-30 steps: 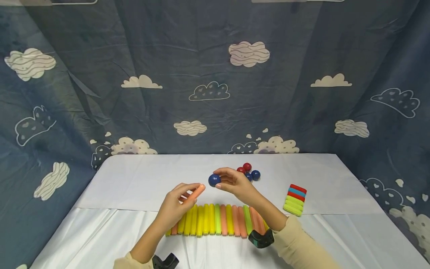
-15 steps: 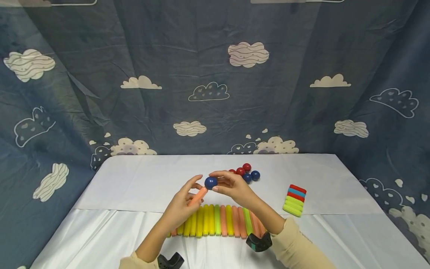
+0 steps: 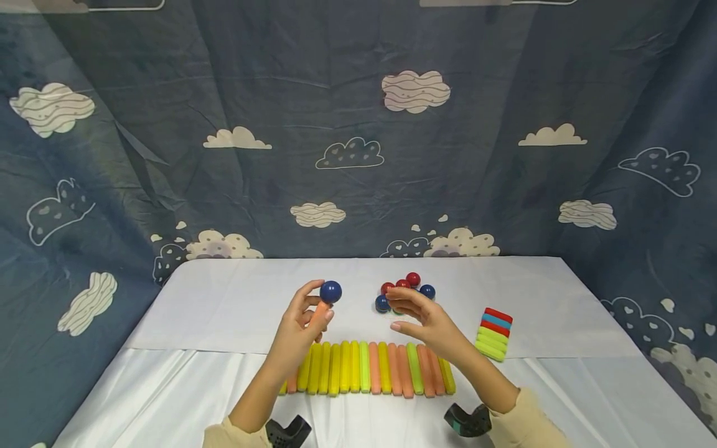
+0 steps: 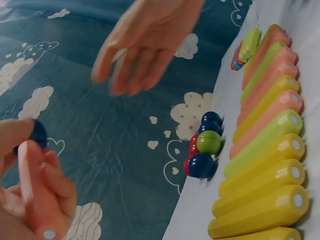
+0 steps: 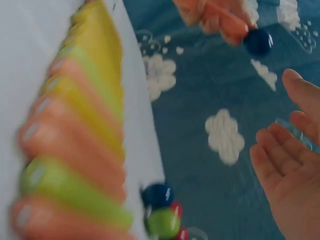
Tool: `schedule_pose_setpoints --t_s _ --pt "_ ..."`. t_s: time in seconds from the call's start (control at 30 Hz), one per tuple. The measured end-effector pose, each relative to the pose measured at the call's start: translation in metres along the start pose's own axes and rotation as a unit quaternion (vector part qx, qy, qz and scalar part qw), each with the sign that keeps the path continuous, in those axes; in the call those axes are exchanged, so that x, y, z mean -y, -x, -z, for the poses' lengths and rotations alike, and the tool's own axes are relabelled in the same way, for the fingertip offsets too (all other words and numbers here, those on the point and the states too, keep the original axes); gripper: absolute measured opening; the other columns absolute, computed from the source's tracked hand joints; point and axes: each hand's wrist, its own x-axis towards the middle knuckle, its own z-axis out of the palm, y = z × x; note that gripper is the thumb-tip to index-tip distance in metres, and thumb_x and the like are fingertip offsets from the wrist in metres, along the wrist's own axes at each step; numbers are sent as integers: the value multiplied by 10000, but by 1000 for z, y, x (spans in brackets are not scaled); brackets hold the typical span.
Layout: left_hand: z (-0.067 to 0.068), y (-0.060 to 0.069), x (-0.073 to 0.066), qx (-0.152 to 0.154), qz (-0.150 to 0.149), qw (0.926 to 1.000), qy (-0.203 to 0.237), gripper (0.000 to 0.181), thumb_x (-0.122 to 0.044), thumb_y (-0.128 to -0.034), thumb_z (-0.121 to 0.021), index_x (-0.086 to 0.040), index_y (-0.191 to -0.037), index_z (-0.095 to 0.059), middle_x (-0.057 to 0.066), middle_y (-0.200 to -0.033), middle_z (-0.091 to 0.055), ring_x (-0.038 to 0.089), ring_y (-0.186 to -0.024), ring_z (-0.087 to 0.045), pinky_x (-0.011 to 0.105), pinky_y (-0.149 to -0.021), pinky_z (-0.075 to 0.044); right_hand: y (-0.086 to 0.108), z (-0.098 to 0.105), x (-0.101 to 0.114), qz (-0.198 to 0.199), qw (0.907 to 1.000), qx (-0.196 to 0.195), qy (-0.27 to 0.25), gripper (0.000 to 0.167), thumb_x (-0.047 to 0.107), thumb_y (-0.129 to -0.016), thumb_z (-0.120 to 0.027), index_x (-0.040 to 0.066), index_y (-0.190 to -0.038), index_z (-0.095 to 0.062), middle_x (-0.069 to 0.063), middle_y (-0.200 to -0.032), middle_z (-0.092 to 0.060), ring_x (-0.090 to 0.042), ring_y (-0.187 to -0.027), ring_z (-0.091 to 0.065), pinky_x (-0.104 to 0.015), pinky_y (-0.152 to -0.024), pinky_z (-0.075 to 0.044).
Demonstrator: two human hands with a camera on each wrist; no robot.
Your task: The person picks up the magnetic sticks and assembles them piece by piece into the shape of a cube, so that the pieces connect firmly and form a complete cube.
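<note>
My left hand (image 3: 295,328) grips an orange magnetic stick (image 4: 37,195), held at a tilt above the table. At the stick's upper end sits a blue ball (image 3: 330,292), touching the tip; in the right wrist view it stays there clear of the right hand. My right hand (image 3: 434,325) is apart from them, its fingers loosely extended and holding nothing, in front of a cluster of balls. That cluster has red balls (image 3: 412,279), blue balls (image 3: 382,303) and a green ball (image 4: 209,143), partly hidden by the right hand in the head view.
A row of yellow, orange and green sticks (image 3: 345,368) lies side by side along the table's near part. Shorter red, blue and green sticks (image 3: 493,333) lie together at the right. A dark cloud-patterned cloth (image 3: 347,186) hangs behind the white table (image 3: 224,305).
The blue ball has gone from the right hand's fingers onto the end of the orange stick in the left hand. The right hand has let go and drawn away to the right.
</note>
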Motion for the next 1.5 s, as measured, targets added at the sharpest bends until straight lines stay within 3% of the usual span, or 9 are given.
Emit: schedule_pose_setpoints --t_s 0.17,0.33,0.5,0.73,0.9,1.0,1.1,1.23,1.5 --pt "5 -4 14 -539 4 9952 812 448 -191 -863 -610 -227 -1255 -394 111 -934 -469 136 -570 -446 177 -466 -384 32 19 -17 -216 9988 -46 447 561 68 -788 -685 16 -1282 -423 -154 -1272 -459 -285 -1149 -454 -305 -925 -377" --pt "7 -3 15 -662 -77 9920 1070 441 -170 -872 -597 -172 -1259 -386 92 -897 -456 128 -553 -451 176 -451 -385 58 32 -36 -990 9918 57 803 616 73 -778 -695 24 -1312 -391 -175 -1309 -416 -347 -1162 -416 -413 -933 -368" --pt "7 -4 16 -618 -146 9922 1072 442 -138 -888 -570 -138 -1284 -373 87 -902 -461 133 -558 -452 183 -455 -391 75 37 -50 -1856 9745 356 1208 662 133 -770 -709 59 -1336 -373 -180 -1330 -387 -373 -1196 -378 -467 -939 -344" --pt "8 -4 15 -663 -205 9933 927 414 -143 -889 -570 -146 -1265 -397 98 -897 -466 132 -557 -449 179 -461 -399 75 31 -52 -2364 9487 117 2097 612 26 -733 -681 61 -1295 -439 -128 -1268 -463 -271 -1069 -487 -460 -908 -388" --pt "9 -3 16 -687 -225 9936 872 399 -146 -892 -567 -152 -1258 -408 112 -894 -471 128 -564 -450 176 -470 -403 71 28 -50 -2595 9207 -94 2915 475 36 -755 -687 -10 -1196 -518 -86 -1026 -557 -187 -877 -521 -372 -776 -471" --pt "9 -2 17 -714 -235 9936 840 390 -146 -897 -561 -150 -1256 -411 118 -897 -476 127 -565 -450 177 -470 -403 68 28 -48 -2557 9130 -290 3165 392 38 -750 -691 -33 -1116 -570 -59 -869 -553 -163 -745 -484 -302 -656 -463" --pt "8 -1 17 -733 -213 9937 823 388 -160 -894 -567 -153 -1252 -417 114 -898 -479 127 -563 -451 178 -470 -404 64 28 -42 -2317 9192 -541 3137 341 31 -755 -675 -17 -1083 -596 -60 -865 -563 -167 -730 -490 -287 -634 -468" --pt "6 0 16 -680 -198 9943 794 390 -173 -892 -572 -140 -1248 -418 101 -899 -478 127 -576 -459 182 -485 -418 51 24 -27 -1897 9405 -827 2694 313 29 -782 -653 31 -1092 -607 -65 -948 -583 -181 -804 -524 -305 -704 -502" --pt "2 0 19 -306 -465 9956 760 393 -121 -908 -541 -62 -1263 -381 84 -890 -469 124 -633 -481 189 -517 -441 22 3 5 -799 9825 -696 1535 296 59 -798 -675 79 -1089 -627 -18 -983 -597 -180 -848 -543 -217 -726 -490"
